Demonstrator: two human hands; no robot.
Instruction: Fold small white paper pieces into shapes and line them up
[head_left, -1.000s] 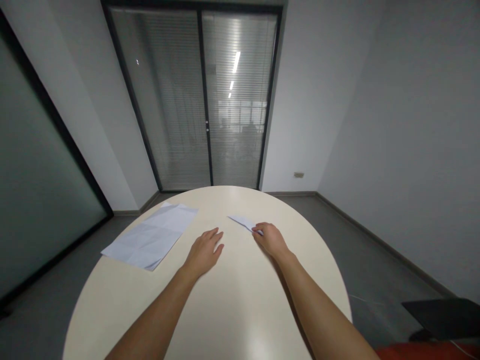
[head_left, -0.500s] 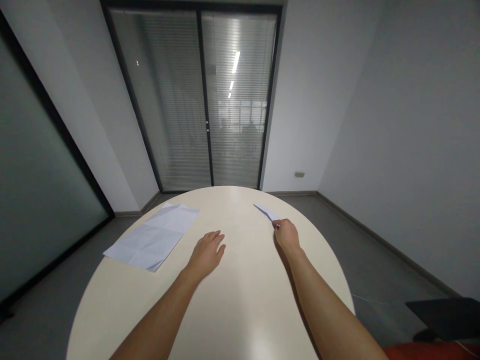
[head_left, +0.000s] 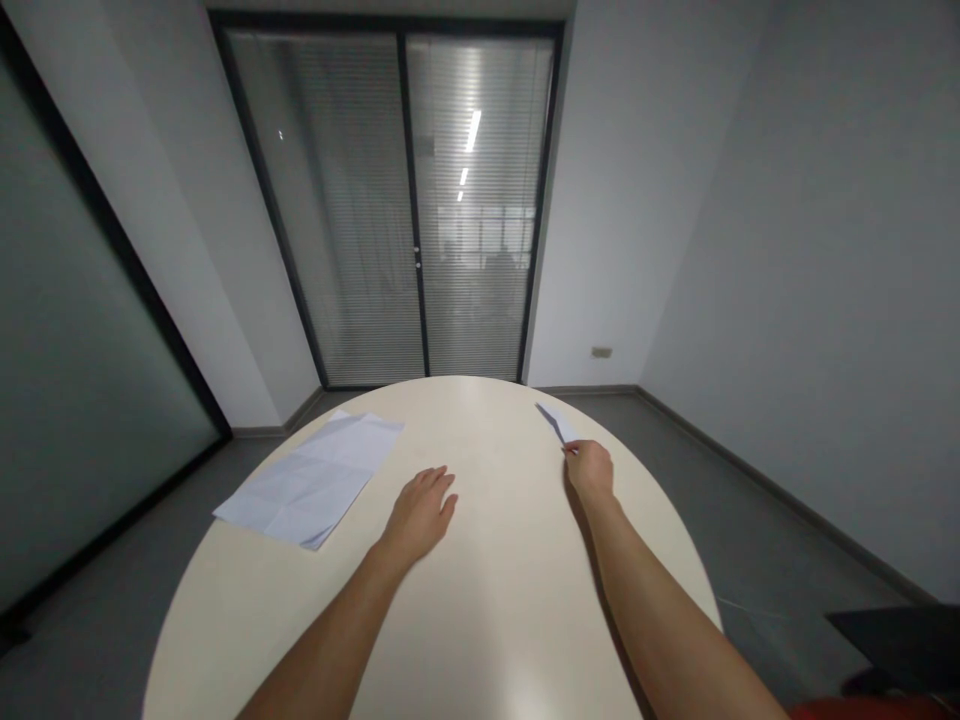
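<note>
1 folded white paper [head_left: 558, 421], slanted, in the right fingers [head_left: 580, 448], toward the table [head_left: 469, 590] edge

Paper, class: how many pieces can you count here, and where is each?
2 in view: a large creased sheet on the left of the table, and a small folded piece held in the right hand. More sheets may be hidden under the large one.

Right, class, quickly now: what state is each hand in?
Left hand: open, holding nothing.
Right hand: closed, pinching the near end of a small piece of paper.
</note>
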